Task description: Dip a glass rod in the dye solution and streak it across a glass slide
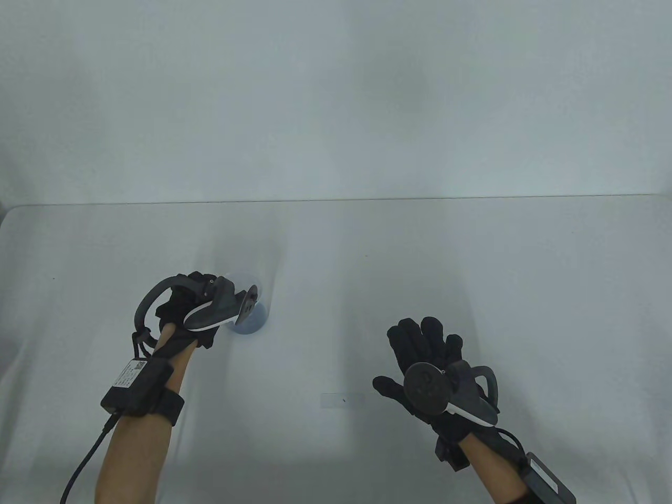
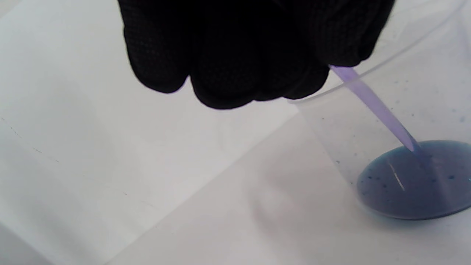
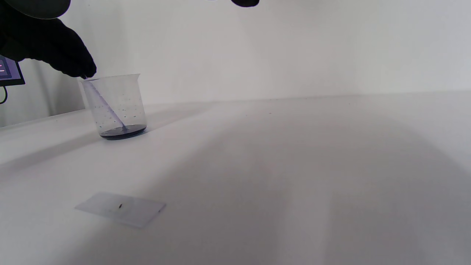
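Observation:
A clear beaker (image 3: pixel 116 106) with a shallow pool of dark blue dye (image 2: pixel 415 180) stands on the white table; it also shows in the table view (image 1: pixel 253 315). My left hand (image 1: pixel 184 310) holds a glass rod (image 2: pixel 371 103) by its top, and the rod slants down inside the beaker with its tip in the dye. The rod also shows in the right wrist view (image 3: pixel 105 108). A glass slide (image 1: pixel 342 400) with a small dark speck lies flat near the front, seen too in the right wrist view (image 3: pixel 121 208). My right hand (image 1: pixel 425 357) hovers spread and empty to the right of the slide.
The white table's far edge (image 1: pixel 336 200) meets a white back wall. The left hand's cable (image 1: pixel 84 462) trails off the front left. A screen edge (image 3: pixel 9 71) shows at far left in the right wrist view.

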`<state>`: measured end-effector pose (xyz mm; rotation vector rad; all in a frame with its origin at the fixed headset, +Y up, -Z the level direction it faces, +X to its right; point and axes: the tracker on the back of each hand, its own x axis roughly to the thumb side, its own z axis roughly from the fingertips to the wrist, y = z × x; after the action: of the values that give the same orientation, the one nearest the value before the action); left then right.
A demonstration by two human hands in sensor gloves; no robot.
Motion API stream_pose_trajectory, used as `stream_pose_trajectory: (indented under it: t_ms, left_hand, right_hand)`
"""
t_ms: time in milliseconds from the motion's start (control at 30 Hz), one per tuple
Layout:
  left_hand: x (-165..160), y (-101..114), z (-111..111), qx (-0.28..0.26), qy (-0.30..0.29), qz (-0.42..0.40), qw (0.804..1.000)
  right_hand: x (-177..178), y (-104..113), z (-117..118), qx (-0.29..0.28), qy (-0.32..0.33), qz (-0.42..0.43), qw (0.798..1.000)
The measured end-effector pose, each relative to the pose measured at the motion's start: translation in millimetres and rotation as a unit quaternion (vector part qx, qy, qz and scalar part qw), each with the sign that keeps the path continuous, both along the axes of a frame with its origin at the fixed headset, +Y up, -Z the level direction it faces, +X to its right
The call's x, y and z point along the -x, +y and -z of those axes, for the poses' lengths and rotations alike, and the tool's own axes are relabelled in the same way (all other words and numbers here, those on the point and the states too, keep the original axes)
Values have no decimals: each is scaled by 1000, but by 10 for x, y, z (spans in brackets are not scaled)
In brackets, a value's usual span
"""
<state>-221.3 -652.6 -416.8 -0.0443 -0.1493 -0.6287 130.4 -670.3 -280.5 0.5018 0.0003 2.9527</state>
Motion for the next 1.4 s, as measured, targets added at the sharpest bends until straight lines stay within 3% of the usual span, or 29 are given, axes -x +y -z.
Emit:
stream_pose_trajectory:
  t_ms: [467,800,1133,1400]
  left_hand:
    - [54,115,-12,-5,11,1,1000]
    - [-22,-18,13,8,6,10,1000]
    - [22,23,-9,5,14,4,1000]
    - [121,329,-122,-26,15,-11,999]
  right_hand:
    - [-12,5,8,2,1,2,1000]
    - [-11,4,9,2,1,3,1000]
    - [-11,3,8,2,0,0,1000]
    - [84,51,70,18,10,-25,999]
